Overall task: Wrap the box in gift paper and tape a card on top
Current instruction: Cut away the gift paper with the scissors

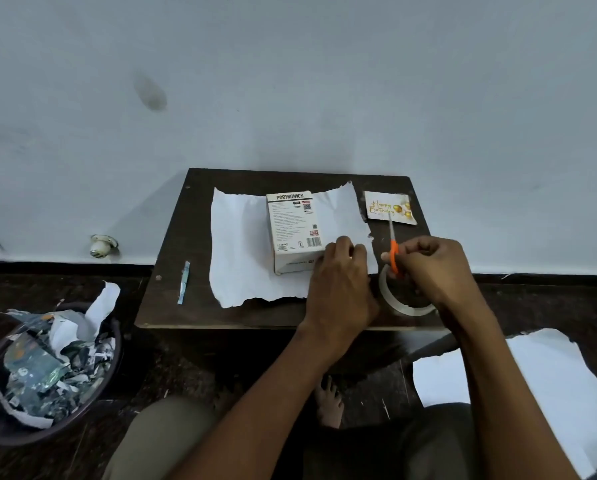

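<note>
A white box (292,230) printed with small text lies on a sheet of gift paper (241,251), white side up, on a small dark table (172,244). My left hand (338,278) rests on the paper at the box's near right corner, fingers curled at the paper's edge. My right hand (432,268) grips orange-handled scissors (393,247), blades pointing away from me. A clear tape roll (394,299) lies under that hand. A "Happy Birthday" card (389,206) lies at the table's far right corner.
A thin blue paper strip (183,283) lies near the table's left edge. A dark bin (47,368) full of torn paper stands on the floor at left. Another white sheet (546,382) lies on the floor at right. My knees and a foot are below the table.
</note>
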The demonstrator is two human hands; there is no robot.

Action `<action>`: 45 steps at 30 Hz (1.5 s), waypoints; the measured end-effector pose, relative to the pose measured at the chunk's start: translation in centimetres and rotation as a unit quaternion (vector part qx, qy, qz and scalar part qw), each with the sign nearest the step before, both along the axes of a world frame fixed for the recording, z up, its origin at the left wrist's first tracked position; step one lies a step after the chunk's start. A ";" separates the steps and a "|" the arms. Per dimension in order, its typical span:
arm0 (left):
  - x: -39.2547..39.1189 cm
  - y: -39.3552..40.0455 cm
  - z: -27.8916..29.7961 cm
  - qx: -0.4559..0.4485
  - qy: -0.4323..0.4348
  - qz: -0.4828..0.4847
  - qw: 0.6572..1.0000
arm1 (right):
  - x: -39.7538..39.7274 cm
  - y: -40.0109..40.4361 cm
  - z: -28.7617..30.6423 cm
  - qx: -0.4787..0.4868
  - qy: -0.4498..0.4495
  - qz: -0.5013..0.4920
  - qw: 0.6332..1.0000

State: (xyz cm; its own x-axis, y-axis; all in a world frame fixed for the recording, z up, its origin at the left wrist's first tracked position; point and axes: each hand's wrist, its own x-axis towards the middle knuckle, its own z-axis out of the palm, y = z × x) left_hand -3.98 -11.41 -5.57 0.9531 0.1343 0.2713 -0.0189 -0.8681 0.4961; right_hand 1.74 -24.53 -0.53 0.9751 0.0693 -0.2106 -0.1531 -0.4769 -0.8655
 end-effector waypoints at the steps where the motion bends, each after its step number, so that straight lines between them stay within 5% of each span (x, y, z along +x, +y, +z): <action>1: 0.3 -0.1 -0.4 0.008 -0.008 0.014 1.000 | -0.2 -0.1 0.1 0.000 0.009 0.010 1.000; 11: 0.7 -0.7 -1.5 -0.010 -0.065 0.033 0.997 | -0.7 -0.2 -0.1 -0.052 0.011 0.075 0.996; 45: 1.3 -0.2 -3.2 -0.114 -0.104 0.006 0.988 | 0.3 0.9 -2.0 -0.051 0.014 0.042 0.998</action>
State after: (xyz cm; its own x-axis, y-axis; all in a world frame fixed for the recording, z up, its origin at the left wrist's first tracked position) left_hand -2.72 -11.56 -8.73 0.8782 0.2246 0.4223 -0.1315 -0.7355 0.6647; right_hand 2.02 -23.62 -2.49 0.9602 0.1272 -0.2487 -0.1332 -0.5741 -0.8079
